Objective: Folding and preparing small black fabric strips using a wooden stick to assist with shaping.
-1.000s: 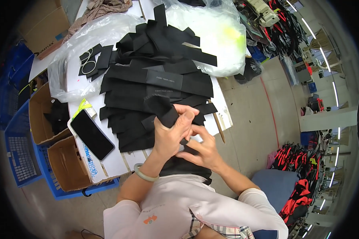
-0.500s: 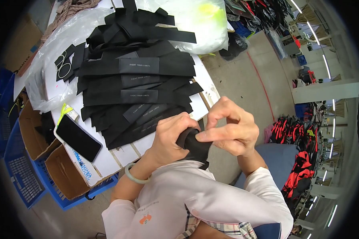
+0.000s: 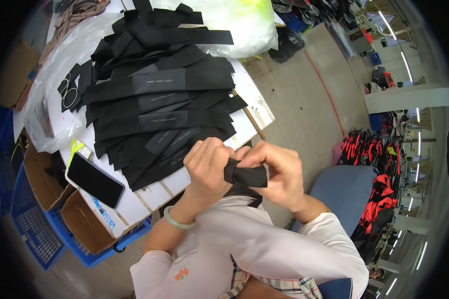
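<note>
My left hand (image 3: 208,167) and my right hand (image 3: 278,173) are close together in front of my body, just past the table's near right corner. Both are closed on a black fabric strap (image 3: 248,176), a short ribbed stretch of it showing folded between them. More of the dark material hangs below, near my lap. A bracelet circles my left wrist. Beyond my hands a large heap of black fabric strips (image 3: 159,102) covers much of the table, several of them bearing grey printed patches. My fingertips partly hide behind the strap.
On the white table (image 3: 154,199) lies a dark-screened phone (image 3: 95,180). Pale loops (image 3: 69,94) rest on small black pieces. Clear plastic bags (image 3: 244,30) lie behind the heap. Cardboard boxes (image 3: 87,219) in blue crates (image 3: 37,234) stand at left. A blue-grey padded surface (image 3: 341,197) is at right.
My right hand has turned and come down against my left, from a raised pinch to a grip on the strap. The ribbed part of the strap now shows. The view has shifted slightly.
</note>
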`<action>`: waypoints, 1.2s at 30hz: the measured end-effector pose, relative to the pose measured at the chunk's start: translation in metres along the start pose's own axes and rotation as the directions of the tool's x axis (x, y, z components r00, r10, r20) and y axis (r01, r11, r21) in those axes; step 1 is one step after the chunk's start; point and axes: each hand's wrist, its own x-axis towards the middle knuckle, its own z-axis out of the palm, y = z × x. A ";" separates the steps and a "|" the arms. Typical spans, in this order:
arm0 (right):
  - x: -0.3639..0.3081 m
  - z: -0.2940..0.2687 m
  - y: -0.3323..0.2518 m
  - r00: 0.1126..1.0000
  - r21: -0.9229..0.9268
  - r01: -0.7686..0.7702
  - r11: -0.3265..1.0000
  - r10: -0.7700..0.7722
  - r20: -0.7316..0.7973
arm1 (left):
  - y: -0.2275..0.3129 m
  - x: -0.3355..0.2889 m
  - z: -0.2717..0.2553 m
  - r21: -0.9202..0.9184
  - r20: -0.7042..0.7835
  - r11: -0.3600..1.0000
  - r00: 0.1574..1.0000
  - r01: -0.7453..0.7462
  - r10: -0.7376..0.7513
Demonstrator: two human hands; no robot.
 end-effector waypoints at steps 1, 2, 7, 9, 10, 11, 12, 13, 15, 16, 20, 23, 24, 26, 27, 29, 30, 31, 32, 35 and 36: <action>-0.004 -0.003 0.005 0.986 0.170 -0.168 0.971 0.166 0.025 | 0.001 0.000 0.001 -0.005 -0.035 1.000 0.999 0.018 -0.018; -0.003 -0.009 0.010 0.991 0.190 -0.131 0.973 0.120 0.065 | 0.001 0.002 0.002 -0.009 -0.031 1.000 0.999 0.014 -0.014; 0.002 -0.016 -0.005 0.959 0.053 -0.188 0.981 0.172 0.224 | -0.002 0.002 0.004 0.103 -0.028 0.995 1.000 -0.010 0.013; 0.000 -0.017 -0.007 0.872 0.271 -0.455 0.848 0.362 0.330 | -0.002 0.002 0.006 0.072 -0.009 0.997 1.000 0.002 -0.002; -0.003 -0.015 -0.003 0.887 0.400 -0.455 0.796 0.364 0.285 | -0.002 0.002 0.007 0.049 0.005 0.999 1.000 0.020 -0.020; -0.001 -0.019 -0.004 0.888 0.402 -0.453 0.795 0.365 0.279 | 0.000 0.003 0.006 0.045 0.009 0.999 1.000 0.016 -0.016; 0.005 -0.028 -0.007 0.922 0.324 -0.370 0.871 0.300 0.245 | 0.003 0.006 0.006 -0.107 0.083 0.991 0.994 0.083 -0.074; 0.012 -0.034 -0.006 0.949 0.238 -0.280 0.930 0.230 0.216 | 0.006 0.008 0.005 -0.251 0.163 0.955 0.979 0.159 -0.120; 0.025 -0.042 0.003 0.990 0.105 -0.015 0.994 0.000 0.139 | 0.010 0.008 0.002 -0.387 0.252 0.899 0.962 0.203 -0.108; 0.032 -0.046 0.004 0.980 0.104 0.067 0.992 -0.085 0.179 | 0.016 0.009 -0.005 -0.550 0.512 0.642 0.823 0.534 -0.247; 0.061 -0.047 0.020 0.983 0.459 -0.183 0.869 0.174 0.062 | 0.014 0.008 -0.011 -0.394 0.914 -0.263 0.405 0.881 -0.012; 0.085 -0.047 0.034 0.941 0.722 -0.168 0.671 0.328 -0.085 | 0.025 -0.003 -0.001 -0.351 0.935 -0.392 0.343 0.850 -0.091; 0.083 -0.049 0.039 0.950 0.747 -0.173 0.641 0.309 -0.045 | 0.023 -0.004 -0.001 -0.396 0.917 -0.410 0.377 0.822 -0.131; 0.073 -0.045 0.041 0.958 0.618 -0.239 0.749 0.285 0.025 | 0.014 0.002 -0.001 -0.462 0.885 -0.431 0.435 0.775 -0.166; 0.067 -0.041 0.043 0.958 0.466 -0.285 0.838 0.269 0.102 | 0.008 0.004 -0.001 -0.487 0.870 -0.437 0.463 0.756 -0.167; 0.056 -0.030 0.052 0.900 0.295 -0.397 0.869 0.306 0.310 | 0.004 0.009 0.003 -0.483 0.874 -0.403 0.457 0.777 -0.167; 0.058 -0.028 0.056 0.910 0.344 -0.397 0.851 0.317 0.268 | 0.004 0.010 0.004 -0.479 0.876 -0.403 0.454 0.779 -0.163; 0.063 -0.026 0.058 0.917 0.392 -0.394 0.831 0.328 0.226 | 0.004 0.009 0.006 -0.486 0.871 -0.418 0.463 0.767 -0.164; 0.070 -0.022 0.055 0.923 0.486 -0.377 0.789 0.359 0.134 | 0.003 0.008 0.007 -0.495 0.865 -0.431 0.473 0.754 -0.167; 0.090 -0.017 0.060 0.924 0.577 -0.360 0.733 0.364 0.115 | 0.003 0.010 0.006 -0.526 0.847 -0.433 0.495 0.732 -0.194; 0.091 -0.016 0.058 0.926 0.577 -0.358 0.734 0.358 0.119 | 0.002 0.012 0.005 -0.531 0.844 -0.429 0.498 0.731 -0.198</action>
